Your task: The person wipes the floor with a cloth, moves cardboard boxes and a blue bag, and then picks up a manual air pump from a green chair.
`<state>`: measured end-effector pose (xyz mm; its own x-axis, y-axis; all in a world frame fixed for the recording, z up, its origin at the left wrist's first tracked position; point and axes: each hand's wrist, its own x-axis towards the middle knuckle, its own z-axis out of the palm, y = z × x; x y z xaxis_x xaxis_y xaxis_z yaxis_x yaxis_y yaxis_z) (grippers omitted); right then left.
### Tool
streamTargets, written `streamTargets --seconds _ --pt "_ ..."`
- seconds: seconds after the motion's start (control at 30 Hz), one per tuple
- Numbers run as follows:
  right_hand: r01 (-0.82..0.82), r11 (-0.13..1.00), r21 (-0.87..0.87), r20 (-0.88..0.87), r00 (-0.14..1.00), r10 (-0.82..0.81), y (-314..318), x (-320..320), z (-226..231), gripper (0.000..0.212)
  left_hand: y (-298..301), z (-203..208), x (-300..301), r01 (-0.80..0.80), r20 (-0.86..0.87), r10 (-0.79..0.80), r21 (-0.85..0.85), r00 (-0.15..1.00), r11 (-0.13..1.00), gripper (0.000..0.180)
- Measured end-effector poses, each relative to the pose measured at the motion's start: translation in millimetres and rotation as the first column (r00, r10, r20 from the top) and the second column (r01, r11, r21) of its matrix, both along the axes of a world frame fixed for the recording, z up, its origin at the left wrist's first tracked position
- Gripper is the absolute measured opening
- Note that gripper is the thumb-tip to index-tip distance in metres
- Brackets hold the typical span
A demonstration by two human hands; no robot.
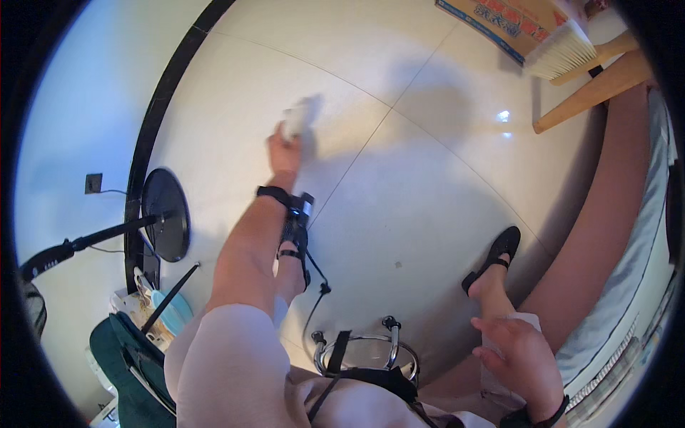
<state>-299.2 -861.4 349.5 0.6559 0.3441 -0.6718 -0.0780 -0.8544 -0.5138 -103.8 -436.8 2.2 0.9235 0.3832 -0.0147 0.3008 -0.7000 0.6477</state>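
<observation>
My left arm reaches far forward over the pale tiled floor (428,185). At its end my left hand (283,151) is closed around a small white wad (294,123), like a tissue or cloth, held at or just above the floor. Motion blurs the wad, so its exact kind is unclear. My right hand (519,351) rests by my right knee at the lower right, its fingers loosely apart and nothing seen in it. A black strap carrying a small device (300,207) circles my left wrist; another band sits on my right wrist.
To the left stands a round black base (165,214) with a pole. A green chair (121,364) and a light-blue basin (173,312) are lower left. Chrome stool legs (367,341) show beneath me. A cardboard box (492,28), a brush (564,53) and a wooden leg (585,96) lie upper right.
</observation>
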Motion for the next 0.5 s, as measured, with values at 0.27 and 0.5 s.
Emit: streamTargets --seconds 0.27,0.5 --pt "0.129 0.992 -0.017 -0.079 0.988 -0.13 -1.2 29.0 5.1 0.037 6.3 -16.8 112.8 -0.058 -0.369 0.186 0.331 0.911 0.942 0.055" --pt "0.146 0.984 -0.098 -0.029 0.988 -0.15 -1.0 36.2 8.0 0.037 -205.6 0.3 104.1 0.703 -0.289 -0.642 0.239 0.71 0.67 0.042"
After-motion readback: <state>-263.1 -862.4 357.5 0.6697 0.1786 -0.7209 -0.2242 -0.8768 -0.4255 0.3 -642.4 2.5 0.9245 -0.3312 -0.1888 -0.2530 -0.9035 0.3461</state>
